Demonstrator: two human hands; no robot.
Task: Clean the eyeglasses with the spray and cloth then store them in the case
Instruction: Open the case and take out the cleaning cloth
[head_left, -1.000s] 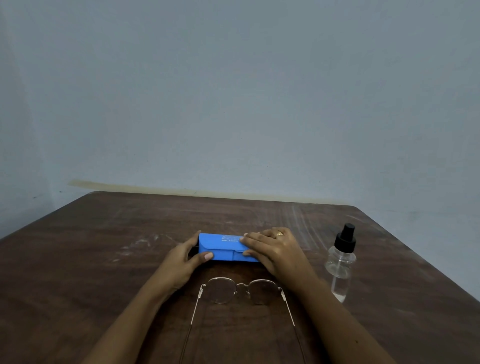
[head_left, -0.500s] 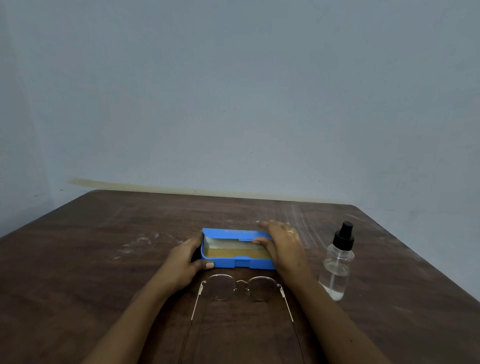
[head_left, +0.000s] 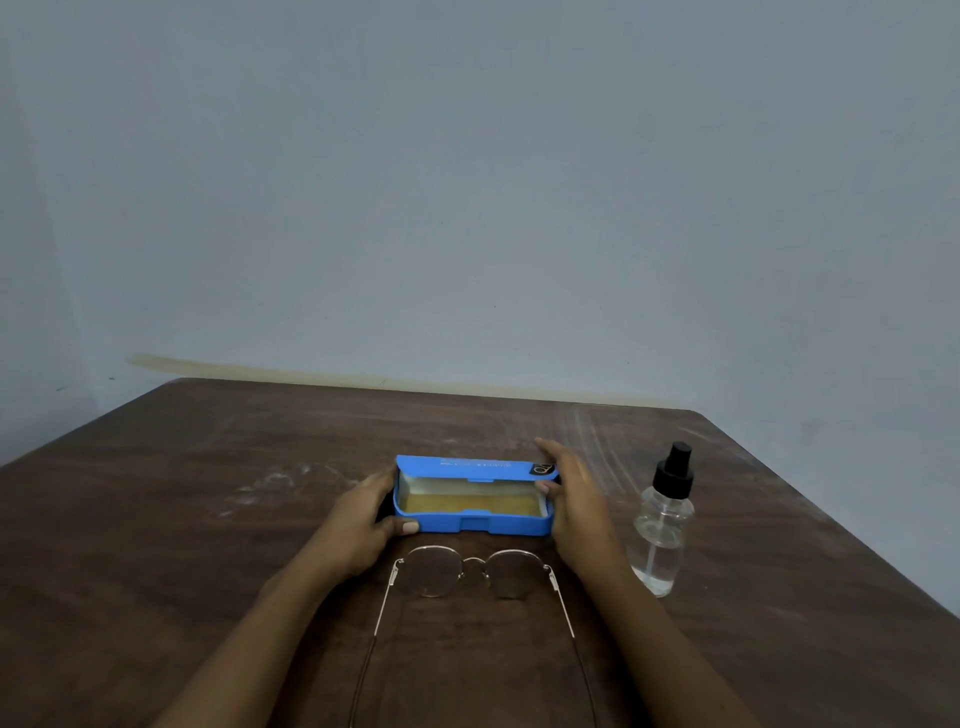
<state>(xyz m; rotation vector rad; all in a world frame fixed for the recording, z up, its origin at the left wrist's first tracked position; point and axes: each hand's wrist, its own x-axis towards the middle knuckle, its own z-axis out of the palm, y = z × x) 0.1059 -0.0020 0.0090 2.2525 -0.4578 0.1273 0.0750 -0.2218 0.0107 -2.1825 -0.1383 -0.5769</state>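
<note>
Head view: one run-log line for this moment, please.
case open; left hand grips case; right hand holds lid; eyeglasses on table; spray bottle upright

A plain blue-grey wall (head_left: 467, 182), dimly lit, stands behind a dark brown wooden surface (head_left: 156, 571) marked with pale scuffs (head_left: 270, 480); a yellowish strip (head_left: 311, 372) runs along the wall's foot.

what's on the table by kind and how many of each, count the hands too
eyeglass case: 1
eyeglasses: 1
spray bottle: 1
hands: 2 (left hand, right hand)
total: 5
</note>
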